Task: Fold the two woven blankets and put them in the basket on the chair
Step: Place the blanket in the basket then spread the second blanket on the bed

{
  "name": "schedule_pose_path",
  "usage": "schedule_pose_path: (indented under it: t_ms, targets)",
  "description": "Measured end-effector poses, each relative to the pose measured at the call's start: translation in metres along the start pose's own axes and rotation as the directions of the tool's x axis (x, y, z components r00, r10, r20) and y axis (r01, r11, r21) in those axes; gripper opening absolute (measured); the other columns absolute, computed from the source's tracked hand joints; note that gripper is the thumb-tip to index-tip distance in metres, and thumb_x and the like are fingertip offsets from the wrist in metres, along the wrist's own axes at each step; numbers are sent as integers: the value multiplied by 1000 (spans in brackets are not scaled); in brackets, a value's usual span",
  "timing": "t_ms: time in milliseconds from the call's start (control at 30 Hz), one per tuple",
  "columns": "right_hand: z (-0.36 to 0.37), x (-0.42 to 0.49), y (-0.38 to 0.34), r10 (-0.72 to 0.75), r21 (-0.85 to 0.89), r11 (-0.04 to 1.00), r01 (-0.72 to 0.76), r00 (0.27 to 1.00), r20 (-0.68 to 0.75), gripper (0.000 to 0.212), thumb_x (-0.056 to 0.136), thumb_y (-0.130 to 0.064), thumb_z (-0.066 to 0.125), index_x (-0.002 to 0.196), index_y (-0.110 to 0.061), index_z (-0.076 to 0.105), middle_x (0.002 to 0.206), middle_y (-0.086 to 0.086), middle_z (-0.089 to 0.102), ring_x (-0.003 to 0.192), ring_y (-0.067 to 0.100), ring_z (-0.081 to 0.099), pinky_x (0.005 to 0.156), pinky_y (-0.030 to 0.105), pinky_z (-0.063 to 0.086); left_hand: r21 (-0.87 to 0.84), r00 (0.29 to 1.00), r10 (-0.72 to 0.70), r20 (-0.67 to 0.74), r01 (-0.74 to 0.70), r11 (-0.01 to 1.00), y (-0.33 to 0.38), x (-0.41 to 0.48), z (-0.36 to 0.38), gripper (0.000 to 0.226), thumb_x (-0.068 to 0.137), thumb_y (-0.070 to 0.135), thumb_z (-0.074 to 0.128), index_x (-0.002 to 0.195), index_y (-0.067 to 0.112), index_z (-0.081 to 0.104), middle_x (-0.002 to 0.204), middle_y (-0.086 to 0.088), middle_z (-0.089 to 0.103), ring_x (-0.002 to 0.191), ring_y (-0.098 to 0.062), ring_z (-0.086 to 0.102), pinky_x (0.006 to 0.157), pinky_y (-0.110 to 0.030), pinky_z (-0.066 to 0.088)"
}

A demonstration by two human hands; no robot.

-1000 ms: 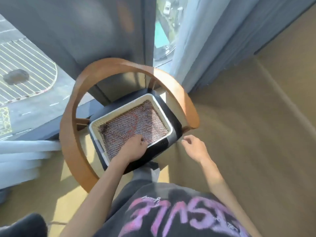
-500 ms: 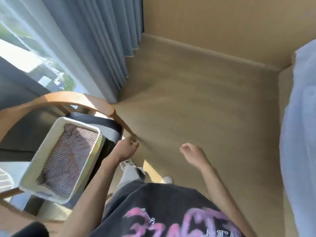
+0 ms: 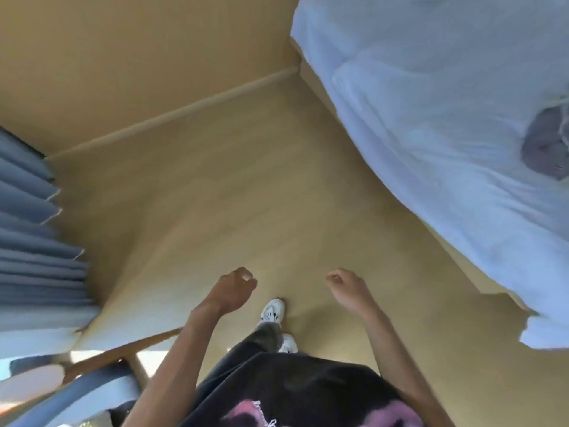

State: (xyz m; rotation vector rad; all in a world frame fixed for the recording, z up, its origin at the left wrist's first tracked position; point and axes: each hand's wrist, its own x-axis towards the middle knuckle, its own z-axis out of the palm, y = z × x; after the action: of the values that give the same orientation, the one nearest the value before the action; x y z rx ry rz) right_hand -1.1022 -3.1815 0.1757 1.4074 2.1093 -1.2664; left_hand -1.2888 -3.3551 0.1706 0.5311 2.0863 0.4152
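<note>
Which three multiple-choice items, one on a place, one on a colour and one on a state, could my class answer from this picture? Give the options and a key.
1. Where do the curtains hang in the view?
A. right edge
B. left edge
C. centre

2. What colour are the shoes?
A. red
B. black
C. white

3. What do the left hand and right hand hold?
A. nothing
B. a cup each
C. one book together

Key:
1 B, the blue-grey folds run down the left edge.
2 C, both shoes show white against the tan floor.
3 A, both hands are loosely curled with nothing in them.
</note>
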Motion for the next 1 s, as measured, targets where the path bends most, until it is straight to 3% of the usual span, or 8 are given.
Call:
schedule_pose_path:
  t_ms: [167, 267, 433, 633, 1000]
  targets:
    - [-30, 1, 19, 154, 163, 977, -140, 985, -77, 29, 93, -30, 46, 114, -17, 61, 119, 1, 63, 111, 20, 55, 80, 24, 36, 75, 990, 74, 123, -84, 994, 53, 45, -5, 25, 94, 34, 44, 112, 22, 56, 110, -1, 62, 92, -18, 55, 75, -26, 38]
    - [-43, -5, 34, 261, 270, 936, -224, 959, -110, 29, 92, -32, 45, 113, -19, 61, 116, 2, 64, 106, 22, 57, 83, 27, 40, 139, 974, 127, 185, -154, 978, 87, 64, 4, 22, 93, 34, 45, 108, 24, 56, 105, 4, 58, 90, -16, 53, 74, -26, 37]
    - [-62, -15, 68, 404, 434, 847, -306, 902, -151, 26, 91, -31, 51, 111, -19, 62, 110, 4, 65, 96, 20, 62, 80, 27, 44, 224, 936, 178, 304, -252, 941, 143, 85, 34, 23, 92, 33, 45, 109, 22, 57, 117, -2, 58, 95, -18, 51, 76, -27, 37]
    - [-95, -24, 123, 510, 548, 766, -335, 837, -200, 28, 91, -28, 51, 114, -17, 62, 112, 4, 65, 93, 16, 55, 78, 23, 36, 326, 884, 214, 416, -365, 872, 220, 100, 86, 27, 92, 32, 46, 114, 20, 57, 126, -6, 58, 96, -19, 52, 78, -26, 38]
    - [-202, -44, 293, 593, 691, 644, -328, 785, -181, 27, 91, -29, 52, 113, -18, 62, 115, 5, 64, 102, 23, 61, 91, 31, 44, 429, 838, 226, 496, -463, 776, 374, 80, 239, 29, 95, 27, 44, 119, 16, 57, 128, -11, 57, 110, -26, 54, 86, -27, 40]
